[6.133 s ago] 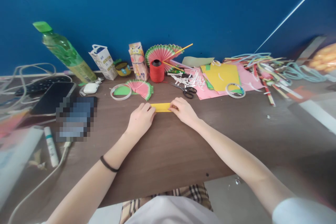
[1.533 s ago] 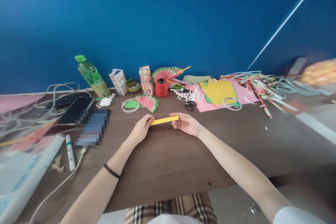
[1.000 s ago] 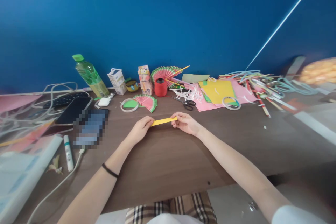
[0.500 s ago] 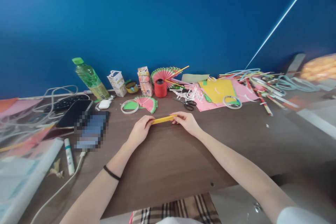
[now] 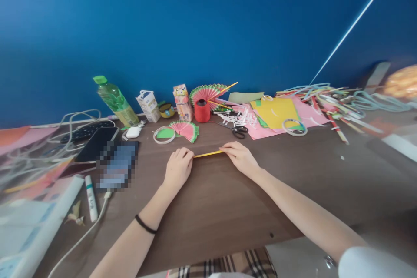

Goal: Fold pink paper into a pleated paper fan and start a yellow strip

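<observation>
A narrow yellow paper strip stretches between my hands, low over the brown table. My left hand grips its left end, fingers curled and thumb side inward. At the other end, the fingertips of my right hand pinch the strip. Just beyond my hands lie a small folded paper fan in pink and green, a roll of tape and black-handled scissors. Behind them stands a red spool of thread.
Yellow paper and pink sheets lie at the back right, beside a heap of sticks and straws. On the left are a green bottle, a phone, a glue pen and tangled cables. A blue wall rises behind.
The yellow strip now looks much thinner, turned edge-on or folded narrower. My left hand has rolled over it, its back now facing up. The view has shifted slightly.
</observation>
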